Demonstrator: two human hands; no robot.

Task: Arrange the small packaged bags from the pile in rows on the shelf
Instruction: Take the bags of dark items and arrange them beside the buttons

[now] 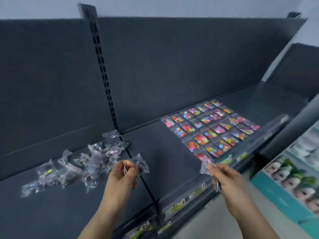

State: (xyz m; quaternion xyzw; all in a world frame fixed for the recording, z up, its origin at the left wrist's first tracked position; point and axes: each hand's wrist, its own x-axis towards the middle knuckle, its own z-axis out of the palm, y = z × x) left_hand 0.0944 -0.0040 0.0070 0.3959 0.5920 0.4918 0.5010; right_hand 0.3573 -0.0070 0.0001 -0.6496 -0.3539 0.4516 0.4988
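The left hand (124, 171), fingers curled, pinches a clear small bag (141, 163) just right of the loose pile (77, 166), while the right hand (222, 176) pinches a second clear bag (205, 166) at the near corner of the colourful rows (212, 128) on the dark shelf (169, 152), both forearms stretched forward.

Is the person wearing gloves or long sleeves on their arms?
No. The left hand and right hand are bare, with no gloves. Both forearms are bare too; no sleeves, watch or bracelet show. The picture is too blurry to tell about rings.
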